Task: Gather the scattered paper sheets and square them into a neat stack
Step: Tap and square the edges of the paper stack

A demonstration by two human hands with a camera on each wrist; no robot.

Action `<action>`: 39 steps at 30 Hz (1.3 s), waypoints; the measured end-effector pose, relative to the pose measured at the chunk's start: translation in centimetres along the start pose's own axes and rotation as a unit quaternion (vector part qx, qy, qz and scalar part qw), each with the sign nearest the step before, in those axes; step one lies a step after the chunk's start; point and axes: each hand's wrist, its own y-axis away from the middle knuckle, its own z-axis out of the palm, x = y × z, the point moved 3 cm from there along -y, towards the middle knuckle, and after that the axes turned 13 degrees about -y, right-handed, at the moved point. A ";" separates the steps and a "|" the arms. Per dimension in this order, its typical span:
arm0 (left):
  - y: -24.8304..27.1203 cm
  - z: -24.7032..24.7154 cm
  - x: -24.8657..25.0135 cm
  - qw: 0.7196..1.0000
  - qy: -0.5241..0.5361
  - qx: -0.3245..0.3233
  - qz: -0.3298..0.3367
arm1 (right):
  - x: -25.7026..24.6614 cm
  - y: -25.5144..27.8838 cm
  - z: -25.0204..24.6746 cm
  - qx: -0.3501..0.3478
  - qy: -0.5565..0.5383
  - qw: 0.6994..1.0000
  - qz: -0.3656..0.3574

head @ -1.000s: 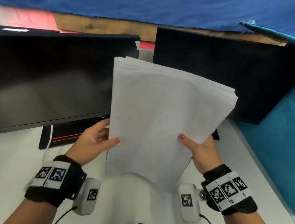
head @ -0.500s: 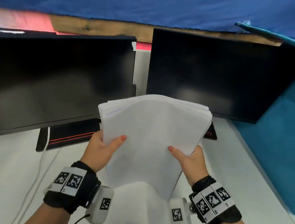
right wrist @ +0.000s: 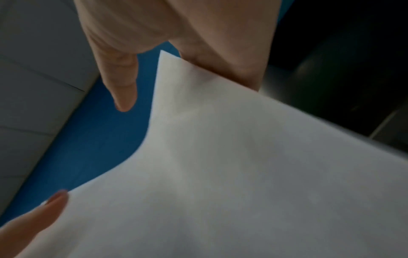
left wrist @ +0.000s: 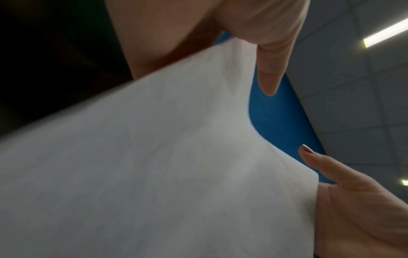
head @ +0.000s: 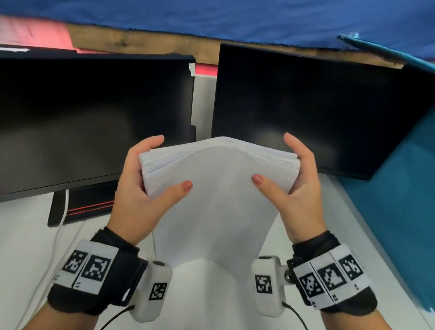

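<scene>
A thick stack of white paper sheets (head: 215, 206) stands upright on its lower edge on the white desk (head: 10, 265), with its top bowed towards me. My left hand (head: 170, 163) grips the upper left corner, thumb on the near face and fingers behind. At the upper right corner my right hand (head: 273, 159) holds the stack the same way, with one finger raised above the top edge. The sheet edges fan slightly at the top left. In both wrist views the paper (left wrist: 154, 165) (right wrist: 243, 174) fills most of the picture, blurred.
Two dark monitors stand close behind the stack, one on the left (head: 83, 126) and one on the right (head: 308, 107). A teal partition (head: 419, 195) borders the desk's right side. A white cable (head: 59, 230) runs down by the left monitor's stand.
The stack came down from in front of the monitors onto the desk. Both hands slid from its lower sides up to the top corners. The skewed sheets now lie closer together.
</scene>
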 end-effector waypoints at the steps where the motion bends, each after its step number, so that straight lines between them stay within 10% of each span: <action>1: -0.1 0.0 0.0 1.000 -0.001 0.006 -0.001 | -0.2 -0.1 0.3 0.006 0.011 1.000 -0.012; 22: 0.9 0.9 -3.6 0.991 0.061 -0.009 -0.120 | 4.8 2.3 -0.3 0.052 0.000 0.993 0.104; 29: 1.0 0.5 -2.7 0.995 0.044 0.013 -0.089 | 4.6 2.4 -0.3 0.047 -0.021 0.995 0.088; 33: 1.4 -0.3 -1.0 0.996 -0.031 0.087 0.013 | 2.3 2.5 0.0 0.069 0.026 0.996 -0.043; 39: 0.2 -0.6 1.4 0.948 -0.283 0.076 0.127 | -0.6 1.1 0.8 -0.003 0.302 0.941 -0.151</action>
